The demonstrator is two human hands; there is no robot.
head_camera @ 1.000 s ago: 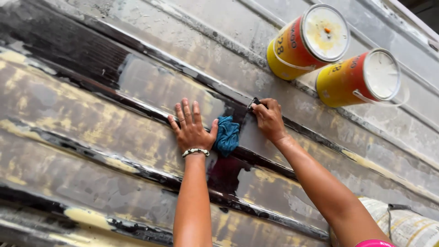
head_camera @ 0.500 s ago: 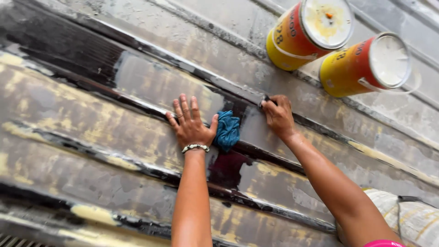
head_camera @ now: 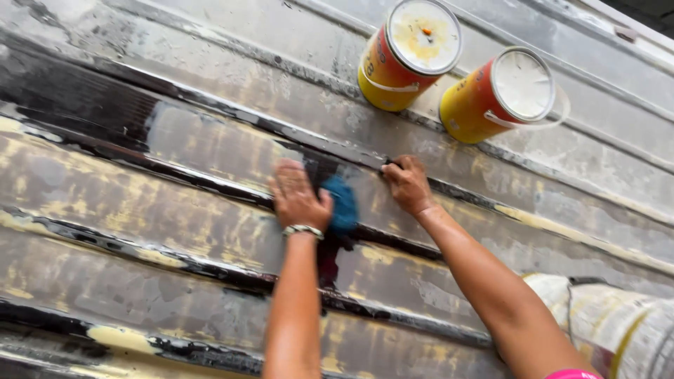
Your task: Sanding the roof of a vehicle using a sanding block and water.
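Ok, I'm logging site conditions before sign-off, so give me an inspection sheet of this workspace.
Surface: ribbed metal panel, worn grey and yellowish, with black streaks along the ridges and a dark wet patch between the hands.
Job's things: blue cloth beside the left hand, touching it; something small and dark at the fingertips of the right hand, too hidden to name.
Clutter: two yellow-orange paint cans with white lids, lying against the panel.
Grippers: left hand flat, blurred; right hand curled.
Cables: nothing seen.
Surroundings: stained white sack at lower right; beaded bracelet on the left wrist.
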